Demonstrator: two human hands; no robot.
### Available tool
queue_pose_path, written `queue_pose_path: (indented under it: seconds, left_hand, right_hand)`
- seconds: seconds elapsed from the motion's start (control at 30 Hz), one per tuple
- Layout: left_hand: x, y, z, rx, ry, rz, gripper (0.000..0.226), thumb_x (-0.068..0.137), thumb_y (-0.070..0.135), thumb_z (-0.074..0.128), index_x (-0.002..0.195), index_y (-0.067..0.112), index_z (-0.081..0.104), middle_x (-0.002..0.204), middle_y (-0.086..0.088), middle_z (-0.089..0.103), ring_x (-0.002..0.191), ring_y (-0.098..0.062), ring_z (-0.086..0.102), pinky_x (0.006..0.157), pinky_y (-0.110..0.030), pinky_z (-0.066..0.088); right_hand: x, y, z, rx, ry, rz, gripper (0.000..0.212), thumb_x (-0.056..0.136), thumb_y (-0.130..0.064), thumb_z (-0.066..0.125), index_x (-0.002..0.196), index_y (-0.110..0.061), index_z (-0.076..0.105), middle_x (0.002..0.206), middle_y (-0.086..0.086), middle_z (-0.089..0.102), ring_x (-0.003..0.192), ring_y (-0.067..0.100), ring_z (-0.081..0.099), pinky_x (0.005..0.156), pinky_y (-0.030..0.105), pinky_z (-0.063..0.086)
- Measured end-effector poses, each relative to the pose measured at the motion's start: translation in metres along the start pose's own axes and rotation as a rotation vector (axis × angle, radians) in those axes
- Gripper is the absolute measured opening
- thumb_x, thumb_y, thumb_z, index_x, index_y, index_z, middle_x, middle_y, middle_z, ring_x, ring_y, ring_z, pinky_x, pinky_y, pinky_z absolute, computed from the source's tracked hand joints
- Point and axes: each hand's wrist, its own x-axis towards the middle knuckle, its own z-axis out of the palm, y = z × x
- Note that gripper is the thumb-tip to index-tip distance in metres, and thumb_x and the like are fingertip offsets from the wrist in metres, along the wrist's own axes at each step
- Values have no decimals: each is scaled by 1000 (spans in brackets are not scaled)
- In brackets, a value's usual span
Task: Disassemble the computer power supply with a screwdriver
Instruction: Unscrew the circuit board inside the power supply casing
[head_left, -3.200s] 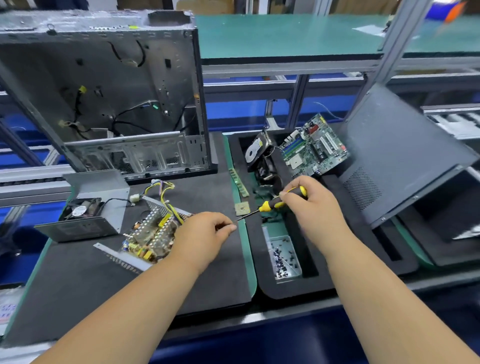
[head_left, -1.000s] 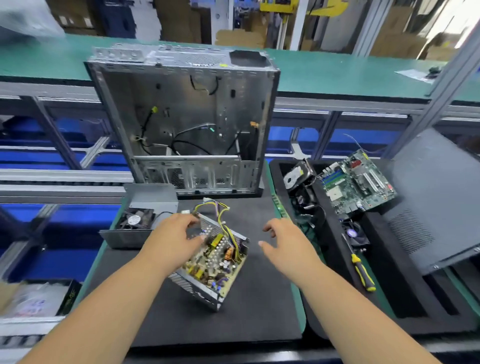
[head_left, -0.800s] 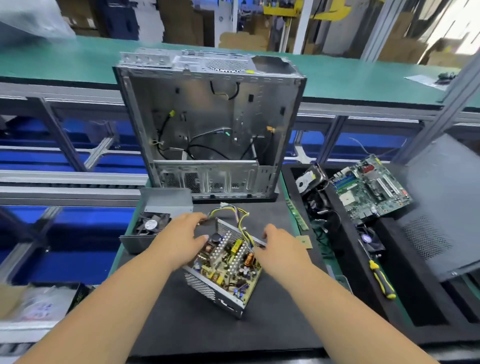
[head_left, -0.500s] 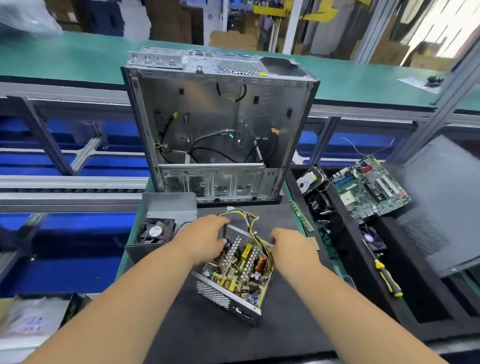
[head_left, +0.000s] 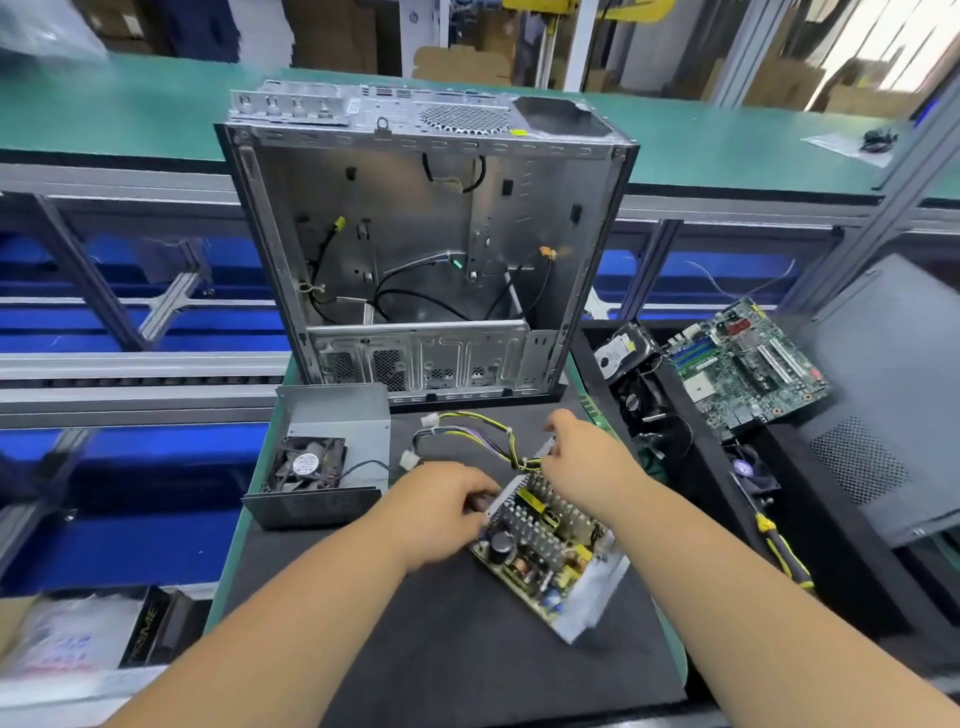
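Note:
The opened power supply (head_left: 545, 551), a circuit board in its metal base tray, lies tilted on the black foam mat (head_left: 441, 649). My left hand (head_left: 441, 506) grips its left edge. My right hand (head_left: 582, 460) holds its far corner, where the yellow and black cable bundle (head_left: 467, 434) leaves the board. The grey cover (head_left: 332, 457) of the power supply, with its fan, sits to the left on the mat. The yellow-and-black screwdriver (head_left: 779, 551) lies in the black tray (head_left: 852, 597) at the right, away from both hands.
An empty computer case (head_left: 421, 249) stands upright behind the mat. The right tray holds a hard drive (head_left: 618, 353), a motherboard (head_left: 748, 364), a small fan (head_left: 748, 470) and a dark side panel (head_left: 893, 395). Green benches and blue racks lie beyond.
The screwdriver was put down in the right tray. Both hands came to the power supply and turned it on the mat; the right hand has shifted to its far corner by the cables.

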Motion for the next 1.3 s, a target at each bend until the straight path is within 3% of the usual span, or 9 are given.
queue_pose_path:
  seconds: [0.2,0.3,0.43,0.67,0.83,1.03,1.13,1.2,1.3]
  left_hand:
    - [0,14,18,-161,6,-67,19,80,29,77,96,25,69,74,15,69,74,0,63,78,-28,54]
    - [5,15,16,-212,50,-135,12,84,32,72,94,27,72,77,10,70,80,-7,65,80,-28,54]
    - [17,13,11,-136,137,-161,29,91,27,64,120,23,67,115,9,66,106,-10,59,95,-25,45]
    - [60,23,-5,-243,196,-103,38,87,5,58,123,18,63,124,3,58,110,-12,55,96,-24,40]
    - [89,32,-1,-487,105,-185,35,94,12,58,128,20,51,121,1,60,107,-16,57,81,-25,44]
    - [97,27,19,-531,-98,-265,69,98,29,59,152,13,19,154,1,39,133,-21,47,101,-31,37]
    - [93,24,25,-470,-128,-266,62,97,32,61,149,10,35,161,0,16,115,-13,55,88,-27,43]
    - [90,24,27,-515,-122,-269,68,98,32,60,152,11,24,142,0,44,92,-7,54,71,-22,41]
    - [88,26,27,-488,-93,-236,72,101,26,54,151,8,7,136,7,59,111,-10,54,86,-26,42]
  right_hand:
    - [-18,12,-2,15,-76,-82,60,85,-18,56,142,-18,37,139,5,50,120,24,53,95,41,48]
    - [-29,20,-5,-121,-58,-79,64,81,-35,62,138,-18,40,136,5,49,119,25,51,94,39,48]
    - [-38,21,0,-373,-171,-53,77,73,-65,69,128,-17,45,125,5,54,113,30,56,92,40,47]
    - [-36,27,7,-375,-144,-74,78,76,-49,77,137,-18,39,130,6,54,113,31,57,94,46,49]
    - [-38,36,8,-306,-100,-75,109,73,-49,77,157,-18,14,136,4,51,114,30,56,77,35,49]
    - [-47,44,12,-243,-71,-76,67,73,-48,74,133,-24,55,109,-2,50,103,23,55,77,34,51]
    - [-50,48,14,-181,-44,-73,68,72,-47,73,135,-26,55,108,-4,49,105,20,54,78,33,50]
    - [-50,51,12,-121,-15,-71,75,72,-49,72,141,-29,50,112,-5,49,110,19,53,81,33,49]
    - [-51,54,7,-136,1,-100,78,70,-54,71,141,-31,49,115,-8,52,110,18,55,84,36,51]
